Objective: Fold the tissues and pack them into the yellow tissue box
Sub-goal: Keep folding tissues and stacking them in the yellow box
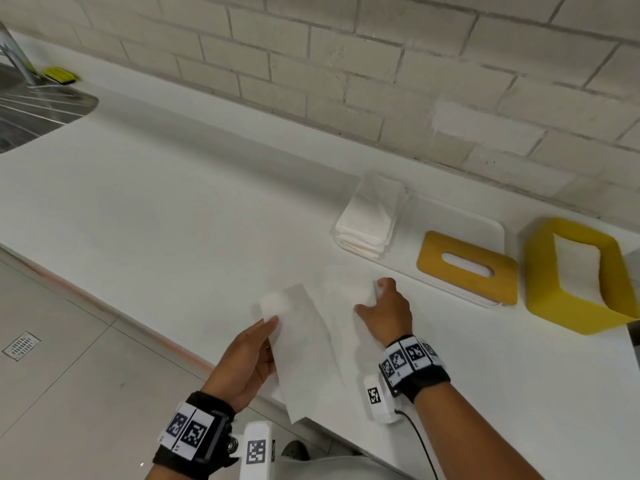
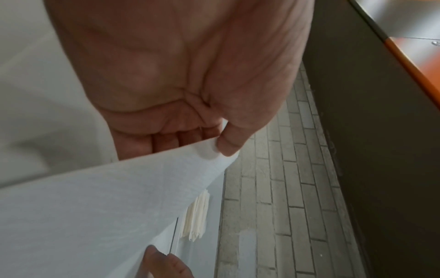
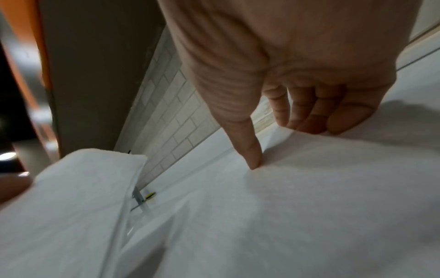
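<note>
**One tissue between your hands at the table's front edge**

Your left hand pinches the near-left edge of a white tissue, thumb on top and fingers beneath, and lifts that side clear of the table. In the left wrist view your thumb presses the sheet's corner against your fingers. Your right hand lies on the far-right part of the same tissue with fingers curved downward; the right wrist view shows your thumb tip and fingertips pressing the sheet flat against the table. The tissue spans the gap between your two hands, partly overhanging the table's front edge.

Beyond your right hand a stack of folded tissues sits at the left end of a white tray. The yellow lid with its slot rests on the tray to the right of the stack. The yellow tissue box lies on its side just right of the tray, its opening facing you.

At the far left are a metal sink and a yellow-green sponge. A pale brick wall runs behind the table.
</note>
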Demonstrator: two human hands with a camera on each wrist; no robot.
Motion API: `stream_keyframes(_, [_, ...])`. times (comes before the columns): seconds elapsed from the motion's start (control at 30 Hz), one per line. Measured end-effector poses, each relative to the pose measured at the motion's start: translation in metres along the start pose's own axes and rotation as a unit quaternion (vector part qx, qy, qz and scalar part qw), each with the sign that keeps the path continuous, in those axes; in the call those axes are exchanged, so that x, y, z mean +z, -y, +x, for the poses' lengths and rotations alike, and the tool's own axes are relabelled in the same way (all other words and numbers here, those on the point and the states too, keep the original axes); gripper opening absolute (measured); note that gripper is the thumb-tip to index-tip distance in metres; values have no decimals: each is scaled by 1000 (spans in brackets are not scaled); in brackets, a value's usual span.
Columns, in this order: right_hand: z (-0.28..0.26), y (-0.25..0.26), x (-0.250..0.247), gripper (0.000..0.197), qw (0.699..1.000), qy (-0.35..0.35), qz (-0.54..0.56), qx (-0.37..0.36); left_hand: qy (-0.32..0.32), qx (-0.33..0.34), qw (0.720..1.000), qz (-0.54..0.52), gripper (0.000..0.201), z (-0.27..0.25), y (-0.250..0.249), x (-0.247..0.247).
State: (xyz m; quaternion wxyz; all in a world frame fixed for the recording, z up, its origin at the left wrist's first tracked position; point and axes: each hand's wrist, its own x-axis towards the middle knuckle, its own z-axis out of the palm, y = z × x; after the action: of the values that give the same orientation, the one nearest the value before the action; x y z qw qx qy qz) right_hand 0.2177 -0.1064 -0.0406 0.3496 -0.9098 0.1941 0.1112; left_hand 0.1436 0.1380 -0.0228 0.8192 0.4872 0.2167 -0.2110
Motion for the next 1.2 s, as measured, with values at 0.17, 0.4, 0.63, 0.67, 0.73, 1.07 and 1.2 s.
stream_keyframes(0.17, [9,5,1,62,1000,-11,21,-7,-7,-2,1000,-29,30,5,0,1])
stream_keyframes(0.4, [2,8,-11,40,951,-10,308,10,-25,-40,992,-114,42,19,9,1])
stream_keyframes(0.63, [-4,11,-40,18,969,-32,237,-60,-11,-63,987,-144,38,28,12,5])
stream_keyframes(0.67, [-2,8,-41,17,978,-38,196,-57,-14,-66,987,-143,37,29,12,4])
stream_keyframes(0.73, [2,1,-39,17,986,-38,155,-51,-14,-70,988,-139,37,30,11,4])
stream_keyframes(1.07, [11,6,-44,11,966,-126,223,-41,-8,-67,989,-129,36,30,8,6])
stream_keyframes(1.2, [-20,27,-65,24,925,-77,360,-100,-1,-64,991,-119,38,30,6,7])
